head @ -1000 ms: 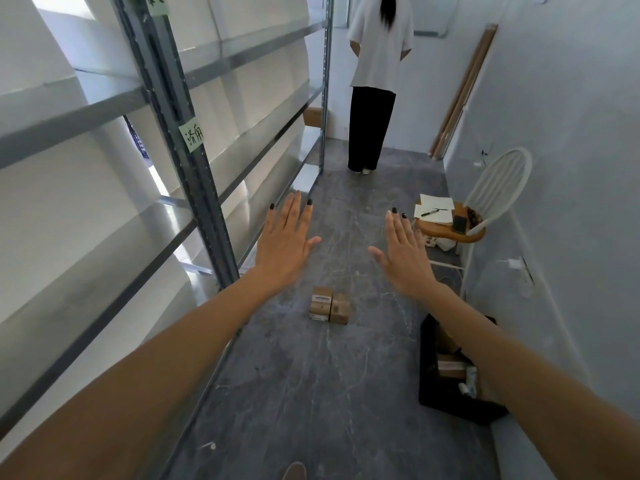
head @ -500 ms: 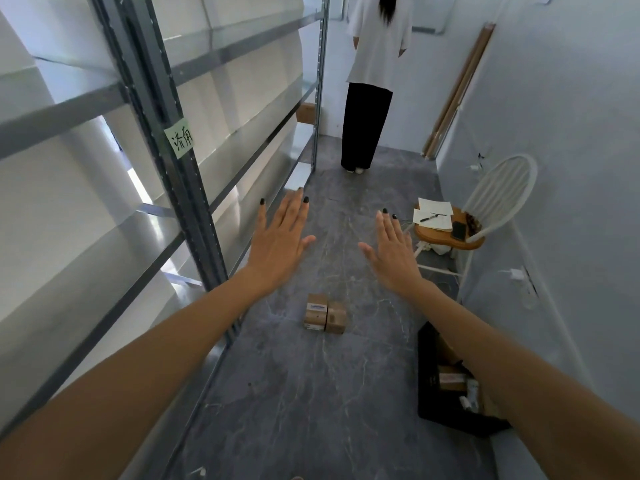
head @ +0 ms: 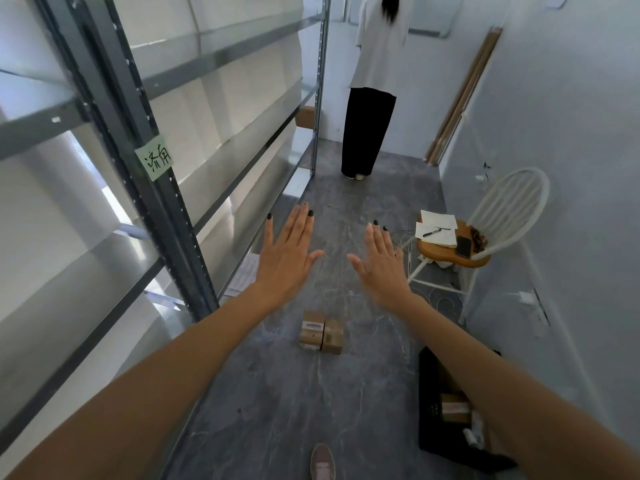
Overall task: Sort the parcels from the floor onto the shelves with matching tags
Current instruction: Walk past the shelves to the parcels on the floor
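L hand: out front, fingers spread, empty
R hand: same, flat, empty
Parcels: 2, touching, on floor below hands
Tag: green, on shelf post

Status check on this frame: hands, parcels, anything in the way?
Left hand and right hand open, empty, held out. Two parcels on the floor, side by side, untouched. Path to them clear; person stands farther down the aisle.
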`<state>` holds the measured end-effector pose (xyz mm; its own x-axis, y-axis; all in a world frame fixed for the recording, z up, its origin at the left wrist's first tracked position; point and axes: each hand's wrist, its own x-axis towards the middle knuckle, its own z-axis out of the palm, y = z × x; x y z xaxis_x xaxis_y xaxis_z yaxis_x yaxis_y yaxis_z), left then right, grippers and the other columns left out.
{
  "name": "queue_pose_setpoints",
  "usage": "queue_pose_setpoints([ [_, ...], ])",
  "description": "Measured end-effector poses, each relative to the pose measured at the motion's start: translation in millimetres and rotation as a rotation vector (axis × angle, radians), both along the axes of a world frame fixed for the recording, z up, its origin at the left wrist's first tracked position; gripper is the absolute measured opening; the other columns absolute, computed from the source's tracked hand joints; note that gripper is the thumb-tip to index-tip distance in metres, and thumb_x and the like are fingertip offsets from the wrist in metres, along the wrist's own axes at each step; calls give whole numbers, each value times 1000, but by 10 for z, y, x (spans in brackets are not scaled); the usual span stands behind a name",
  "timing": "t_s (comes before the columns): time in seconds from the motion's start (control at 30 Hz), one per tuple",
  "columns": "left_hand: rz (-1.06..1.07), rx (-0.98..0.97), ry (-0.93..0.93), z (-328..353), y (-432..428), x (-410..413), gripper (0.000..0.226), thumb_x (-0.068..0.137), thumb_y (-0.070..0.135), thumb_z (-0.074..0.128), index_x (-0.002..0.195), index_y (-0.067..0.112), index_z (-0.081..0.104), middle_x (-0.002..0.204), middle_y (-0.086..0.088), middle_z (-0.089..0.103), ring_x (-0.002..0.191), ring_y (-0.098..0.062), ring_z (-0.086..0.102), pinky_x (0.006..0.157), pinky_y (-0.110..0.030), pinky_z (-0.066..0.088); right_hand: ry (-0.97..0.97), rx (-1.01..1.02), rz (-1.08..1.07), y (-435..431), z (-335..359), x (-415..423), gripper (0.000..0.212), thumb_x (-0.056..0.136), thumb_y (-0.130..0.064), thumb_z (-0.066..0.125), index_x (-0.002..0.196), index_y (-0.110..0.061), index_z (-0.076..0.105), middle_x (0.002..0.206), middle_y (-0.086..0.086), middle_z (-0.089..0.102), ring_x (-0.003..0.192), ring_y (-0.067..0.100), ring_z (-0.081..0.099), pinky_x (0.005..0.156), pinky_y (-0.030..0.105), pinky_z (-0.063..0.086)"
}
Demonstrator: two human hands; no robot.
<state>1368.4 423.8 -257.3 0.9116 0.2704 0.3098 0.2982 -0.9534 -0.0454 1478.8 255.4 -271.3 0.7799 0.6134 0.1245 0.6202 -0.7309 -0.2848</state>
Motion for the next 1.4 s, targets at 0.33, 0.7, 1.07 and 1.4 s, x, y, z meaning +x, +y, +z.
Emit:
queue_pose_setpoints([
  [0.33, 12, 77, 59, -49, 165, 1016, 71, 90, 53, 1, 148, 13, -6, 158, -5, -11, 145, -18, -13, 115, -54, -4, -1, -20, 9, 129, 63, 1041, 75, 95, -55, 24, 149, -11, -4, 160, 7, -4, 146, 24, -8, 116, 47, 0],
  [0.7, 41, 23, 86, -151, 636, 1533, 72, 89, 54, 2, 148, 12, -4, 159, -5, -11, 146, -18, -10, 114, -53, -7, 27, -29, 36, 661, -60, 1506, 77, 94, -56, 26, 150, -11, -1, 160, 6, -2, 146, 24, -7, 116, 49, 3],
  [1.07, -4, 2, 108, -217, 1207, 1982, 69, 95, 52, 14, 148, 11, -2, 159, -6, -7, 146, -18, -7, 114, -53, -5, 46, -38, -21, 1067, -179, 1870, 75, 94, -55, 25, 150, -11, 1, 160, 7, 0, 146, 25, -5, 115, 53, 4],
  [1.4, -65, -117, 222, -672, 1099, 2305, 64, 98, 47, 16, 149, 10, 3, 159, -6, -2, 147, -18, -3, 117, -55, 0, 284, -71, -101, 1124, -852, 1972, 72, 96, -52, 27, 150, -10, 4, 160, 8, 4, 147, 26, 2, 114, 52, 9],
])
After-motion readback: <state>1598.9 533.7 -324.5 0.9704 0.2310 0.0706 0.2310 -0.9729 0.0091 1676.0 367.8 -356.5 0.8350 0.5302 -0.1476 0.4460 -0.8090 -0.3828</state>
